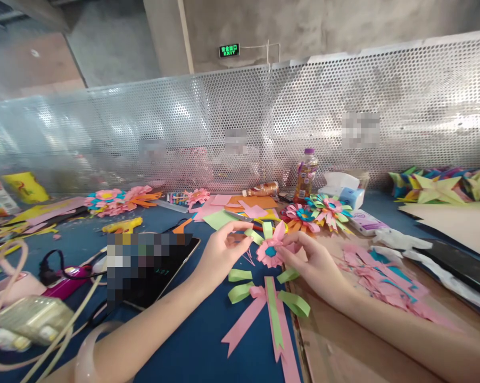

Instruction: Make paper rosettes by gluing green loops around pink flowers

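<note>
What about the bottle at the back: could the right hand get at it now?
Probably, though not freely. The right hand and left hand both pinch the pink flower, and finished flowers lie before the bottle, so it must let go and reach over them.

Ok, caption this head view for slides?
Left hand and right hand hold a pink pleated paper flower near pink and green paper ribbons.

The worktop (192, 346) is blue. A dark tablet (156, 271) lies near, on the left. A pink and green paper ribbon (270, 314) lies near, in the middle. A brown card sheet (331, 340) on the right has pink paper scraps (379, 276) on it. Far back stand a drink bottle (306, 175) and a tissue box (344, 194), with paper flowers (320, 213) just in front. A yellow glue gun (122, 226) lies far left.
</note>
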A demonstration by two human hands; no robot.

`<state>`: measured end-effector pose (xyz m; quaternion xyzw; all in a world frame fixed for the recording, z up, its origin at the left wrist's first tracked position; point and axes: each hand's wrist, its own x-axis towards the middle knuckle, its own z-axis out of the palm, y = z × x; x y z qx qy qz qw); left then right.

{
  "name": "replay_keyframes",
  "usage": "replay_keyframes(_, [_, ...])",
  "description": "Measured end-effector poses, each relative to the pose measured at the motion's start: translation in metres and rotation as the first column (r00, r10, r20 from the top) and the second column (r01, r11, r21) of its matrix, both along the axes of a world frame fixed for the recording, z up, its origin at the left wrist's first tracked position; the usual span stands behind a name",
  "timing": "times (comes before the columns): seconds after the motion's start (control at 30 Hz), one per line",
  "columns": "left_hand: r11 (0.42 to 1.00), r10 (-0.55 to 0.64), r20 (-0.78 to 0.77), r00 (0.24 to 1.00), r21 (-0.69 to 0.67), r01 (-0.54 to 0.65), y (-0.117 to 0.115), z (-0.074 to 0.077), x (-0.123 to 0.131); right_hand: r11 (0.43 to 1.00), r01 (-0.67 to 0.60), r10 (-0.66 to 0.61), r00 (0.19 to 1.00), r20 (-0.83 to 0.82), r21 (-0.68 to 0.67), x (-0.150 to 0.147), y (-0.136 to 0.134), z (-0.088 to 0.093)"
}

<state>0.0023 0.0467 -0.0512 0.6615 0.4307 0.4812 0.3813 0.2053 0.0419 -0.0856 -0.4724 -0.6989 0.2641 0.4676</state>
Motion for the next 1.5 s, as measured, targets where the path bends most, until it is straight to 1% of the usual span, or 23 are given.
replay_keyframes(0.3, [1.0, -0.007, -0.009, 1.0, 0.005, 0.007, -0.0001, -0.0005, -0.0016, 1.0, -0.002, 0.002, 1.0, 0.022, 0.014, 0.0003, -0.0004, 0.0001])
replay_keyframes(0.53, [0.999, -0.015, 0.006, 1.0, -0.034, 0.016, -0.0027, 0.0046, 0.0009, 0.999, 0.023, -0.025, 0.999, 0.043, 0.046, -0.0002, -0.0018, 0.0029])
replay_keyframes(0.8, [0.997, 0.003, 0.026, 1.0, -0.074, -0.002, -0.005, 0.0057, 0.0017, 0.998, 0.006, -0.009, 0.999, 0.041, 0.068, 0.0005, -0.0014, 0.0001])
replay_keyframes(0.97, [0.995, -0.036, 0.05, 0.998, -0.09, 0.04, -0.005, 0.005, 0.002, 0.999, 0.004, -0.006, 0.999, 0.032, 0.048, 0.0007, -0.0026, 0.0002])
replay_keyframes(1.13, [0.993, -0.05, 0.079, 0.996, -0.101, 0.058, -0.0037, 0.0031, 0.0015, 0.999, -0.003, 0.002, 1.0, 0.02, 0.033, 0.0003, -0.0027, -0.0003])
replay_keyframes(1.27, [0.991, -0.06, 0.11, 0.992, -0.115, 0.073, -0.0031, 0.0021, 0.001, 0.999, 0.0, -0.001, 1.0, 0.022, 0.041, 0.0002, -0.0018, -0.0008])
replay_keyframes(1.5, [0.99, -0.075, 0.108, 0.991, -0.108, 0.087, -0.0039, 0.0026, 0.0014, 0.998, 0.012, -0.014, 0.999, 0.029, 0.068, 0.0004, -0.0024, -0.0006])
